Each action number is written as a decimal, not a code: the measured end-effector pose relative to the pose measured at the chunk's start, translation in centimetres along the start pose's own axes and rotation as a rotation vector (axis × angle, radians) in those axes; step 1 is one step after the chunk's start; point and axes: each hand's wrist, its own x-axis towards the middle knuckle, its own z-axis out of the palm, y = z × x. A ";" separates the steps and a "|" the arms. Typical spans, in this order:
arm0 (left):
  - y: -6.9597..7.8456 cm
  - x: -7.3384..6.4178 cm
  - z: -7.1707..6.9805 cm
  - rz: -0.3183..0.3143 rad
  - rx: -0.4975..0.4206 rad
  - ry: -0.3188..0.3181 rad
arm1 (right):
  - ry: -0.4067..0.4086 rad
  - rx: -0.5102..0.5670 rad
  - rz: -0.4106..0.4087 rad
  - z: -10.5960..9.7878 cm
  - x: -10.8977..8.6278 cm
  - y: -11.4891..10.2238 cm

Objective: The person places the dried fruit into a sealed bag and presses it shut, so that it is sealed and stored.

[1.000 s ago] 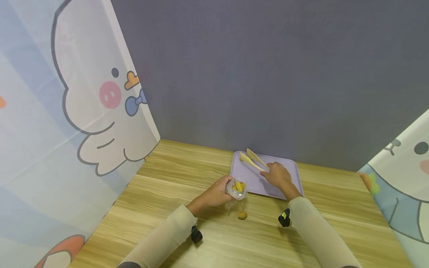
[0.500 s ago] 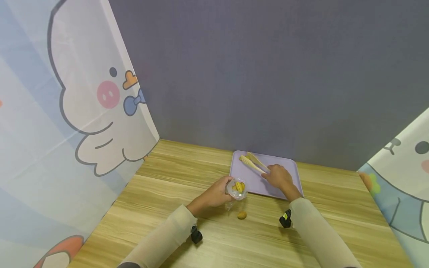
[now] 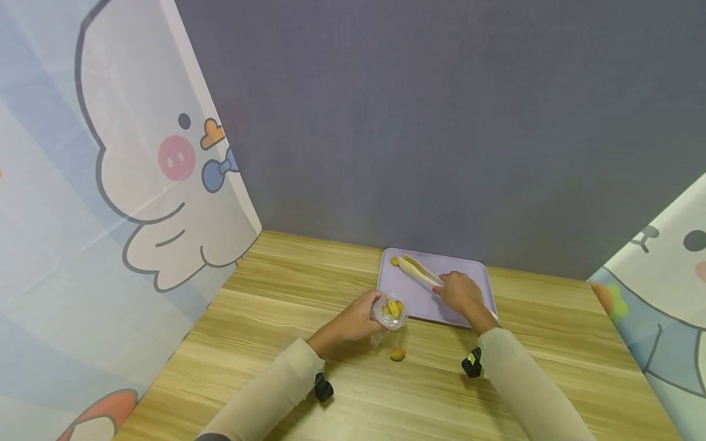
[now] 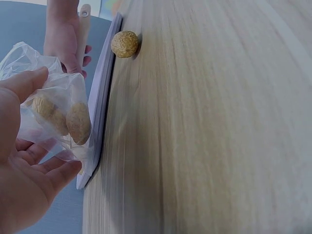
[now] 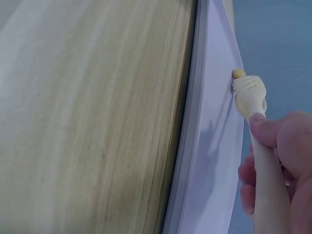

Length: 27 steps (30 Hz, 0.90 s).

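Observation:
My left hand (image 3: 358,315) holds a clear plastic bag (image 3: 380,320) with its mouth spread and several wrinkled, walnut-like nuts (image 4: 78,123) inside. In the left wrist view, thumb and fingers lie on opposite sides of the bag. Over the lilac tray (image 3: 421,300), my right hand (image 3: 460,290) grips cream tongs (image 3: 416,269), thumb pressed on one arm. The slotted tongs head (image 5: 249,92) is nearly closed. Right at its tips, near the tray's far left corner, is one nut (image 3: 394,261). Another loose nut (image 3: 398,354) lies on the table in front of the bag.
The wood-grain table (image 3: 265,282) extends around the tray. A grey panel (image 3: 430,122) rises directly behind the tray. Cartoon-printed sheets (image 3: 165,184) stand at the left and right sides. Small black cameras (image 3: 323,387) sit on both sleeves.
The two tongs arms have come together, and the tips have shifted slightly right, leaving the tray nut in plain sight. My left hand and the bag stay almost still.

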 end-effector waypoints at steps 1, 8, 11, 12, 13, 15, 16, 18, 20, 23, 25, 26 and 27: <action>0.0 0.0 0.0 0.001 0.001 0.001 | 0.002 -0.001 -0.005 0.0 -0.1 0.0; -0.1 0.0 0.1 -0.010 -0.006 0.001 | 0.036 -0.005 -0.047 -0.4 -0.5 -0.1; -0.1 0.1 0.2 -0.004 -0.001 0.002 | 0.048 -0.010 -0.062 -0.4 -0.6 -0.1; -0.1 0.1 0.1 0.000 -0.002 0.002 | 0.050 -0.010 -0.064 -0.4 -0.7 -0.1; 0.0 0.1 0.1 0.004 0.002 0.003 | 0.051 -0.011 -0.067 -0.5 -0.7 -0.1; 0.0 0.0 0.1 0.011 0.001 0.003 | 0.053 -0.014 -0.073 -0.5 -0.9 -0.1; 0.0 0.0 0.1 0.014 0.001 0.005 | 0.056 -0.015 -0.080 -0.5 -1.0 -0.1; 0.0 0.0 0.0 0.012 -0.004 0.004 | 0.065 -0.014 -0.091 -0.6 -1.2 0.0; 0.1 -0.1 0.0 0.010 -0.006 0.005 | 0.076 -0.020 -0.108 -0.7 -1.5 0.0; 0.0 -0.1 -0.1 0.009 -0.003 0.008 | 0.097 -0.014 -0.126 -0.8 -1.9 0.1; 0.0 -0.1 -0.1 0.014 0.002 0.007 | 0.111 -0.011 -0.140 -1.0 -2.2 0.0; 0.0 -0.1 -0.1 0.016 0.002 0.007 | 0.117 -0.005 -0.144 -1.1 -2.3 0.0; 0.0 -0.1 -0.1 0.018 0.005 0.007 | 0.124 -0.005 -0.153 -1.2 -2.5 -0.1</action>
